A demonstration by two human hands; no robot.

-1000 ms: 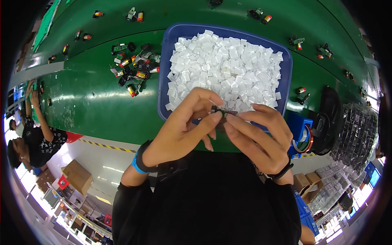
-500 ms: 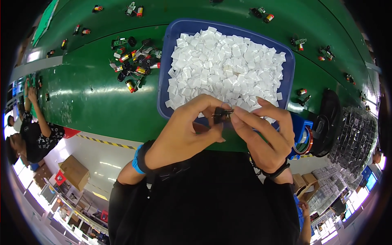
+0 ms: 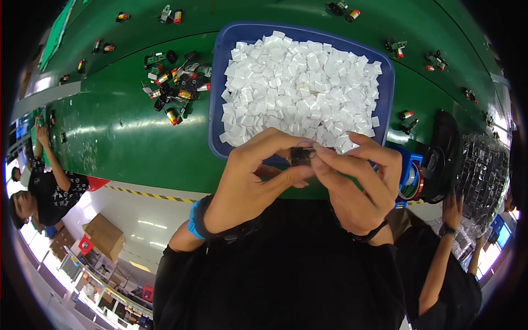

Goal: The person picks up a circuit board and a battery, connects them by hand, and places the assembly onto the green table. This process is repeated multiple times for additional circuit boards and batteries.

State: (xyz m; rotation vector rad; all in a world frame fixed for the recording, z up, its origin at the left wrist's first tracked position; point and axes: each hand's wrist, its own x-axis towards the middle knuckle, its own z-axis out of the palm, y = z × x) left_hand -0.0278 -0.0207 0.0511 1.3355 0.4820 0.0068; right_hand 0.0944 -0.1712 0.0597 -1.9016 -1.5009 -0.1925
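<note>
Over the near edge of a blue bin (image 3: pixel 219 110), both hands meet at a small black component (image 3: pixel 300 156) with a thin wire loop. My left hand (image 3: pixel 254 175) pinches it between thumb and index finger. From the other side, the thumb and index fingertip of my right hand (image 3: pixel 364 181) close on its right end, the other fingers raised apart. My fingertips hide part of the component. Many small white square pieces (image 3: pixel 300 88) fill the bin behind my hands.
Left of the bin lies a pile of circuit boards with red-and-yellow cylinders (image 3: pixel 179 88); similar parts are scattered over the green table (image 3: pixel 110 148). A blue fixture with a copper-coloured ring (image 3: pixel 416 184) stands at right, beside stacked clear trays (image 3: pixel 484 176). A co-worker's arm (image 3: pixel 437 269) reaches there.
The black component has turned slightly between my fingers, and my hands stay together. At right, a co-worker in black has come in, reaching to the clear trays. The whole view has shifted slightly.
</note>
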